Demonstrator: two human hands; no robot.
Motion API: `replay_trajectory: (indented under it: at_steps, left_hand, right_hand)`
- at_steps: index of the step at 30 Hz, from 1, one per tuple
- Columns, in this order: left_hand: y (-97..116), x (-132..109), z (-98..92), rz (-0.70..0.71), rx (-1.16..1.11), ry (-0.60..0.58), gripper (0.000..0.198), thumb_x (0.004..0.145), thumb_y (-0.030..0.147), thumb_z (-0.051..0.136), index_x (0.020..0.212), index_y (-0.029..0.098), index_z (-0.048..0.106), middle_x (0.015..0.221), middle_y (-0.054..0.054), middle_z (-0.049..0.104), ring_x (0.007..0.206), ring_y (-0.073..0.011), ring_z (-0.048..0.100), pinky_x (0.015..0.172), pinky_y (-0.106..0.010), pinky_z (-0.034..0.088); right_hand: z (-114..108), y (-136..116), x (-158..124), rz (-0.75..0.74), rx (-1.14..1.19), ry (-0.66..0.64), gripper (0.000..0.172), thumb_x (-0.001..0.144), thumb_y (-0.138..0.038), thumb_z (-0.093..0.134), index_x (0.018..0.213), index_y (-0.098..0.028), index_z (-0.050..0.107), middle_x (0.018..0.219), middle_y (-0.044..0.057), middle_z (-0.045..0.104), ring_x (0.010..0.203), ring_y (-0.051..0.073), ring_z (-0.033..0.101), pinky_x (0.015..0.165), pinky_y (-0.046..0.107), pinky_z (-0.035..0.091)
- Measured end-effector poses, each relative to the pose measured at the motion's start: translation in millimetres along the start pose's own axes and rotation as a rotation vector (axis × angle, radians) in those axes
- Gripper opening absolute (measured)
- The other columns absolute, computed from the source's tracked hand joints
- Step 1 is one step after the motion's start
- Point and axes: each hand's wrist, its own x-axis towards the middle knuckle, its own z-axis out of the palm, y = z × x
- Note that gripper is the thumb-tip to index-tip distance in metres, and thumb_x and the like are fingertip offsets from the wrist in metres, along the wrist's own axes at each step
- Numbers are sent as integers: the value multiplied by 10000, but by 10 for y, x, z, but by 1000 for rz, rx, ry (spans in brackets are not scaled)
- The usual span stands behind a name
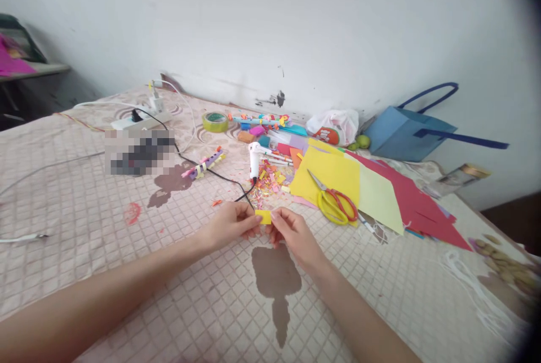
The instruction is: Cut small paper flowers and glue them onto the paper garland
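Observation:
A small yellow piece of paper (262, 217) is stretched between my two hands above the tablecloth. My left hand (236, 221) pinches its left end between thumb and finger. At its right end, my right hand (291, 230) grips it the same way. Just beyond the hands lie a white glue gun (254, 161) with a black cord and a heap of coloured paper scraps (274, 180). Scissors with yellow and red handles (336, 202) rest on yellow sheets (325, 171) to the right.
A power strip (135, 120), green tape roll (215, 122) and decorated purple stick (205, 164) are at the back left. Red sheets (406, 194), a plastic bag (333, 126) and a blue bag (406, 134) stand right. White string (473, 290) lies at the right edge.

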Motion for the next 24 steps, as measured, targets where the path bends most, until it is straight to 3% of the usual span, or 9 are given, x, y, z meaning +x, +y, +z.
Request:
replay_trajectory:
  at_steps: [10,15,24]
  left_hand:
    - [34,1,-14,23,-15,59,337,726,471,586,667,146,523,535,20,546,465,-91,504,444,-199,398]
    - [20,40,-57,-5,-71,113,310,729,442,591,688,143,522,550,16,566,467,-79,514,468,-194,420]
    - [68,-3,-17,-30,-46,53,350,749,480,565,710,133,552,593,12,579,485,-74,517,471,-185,406]
  right_hand:
    - [-22,34,5,-21,-106,-48,288,833,-417,537,678,-175,513,594,-23,545,462,87,468,454,214,387]
    - [-19,37,14,-26,17,53,364,855,-504,454,726,-176,546,622,-11,554,473,98,492,440,218,395]
    - [12,18,4,-2,-26,-11,236,807,-383,578,722,-170,524,631,-19,569,481,79,479,461,203,396]
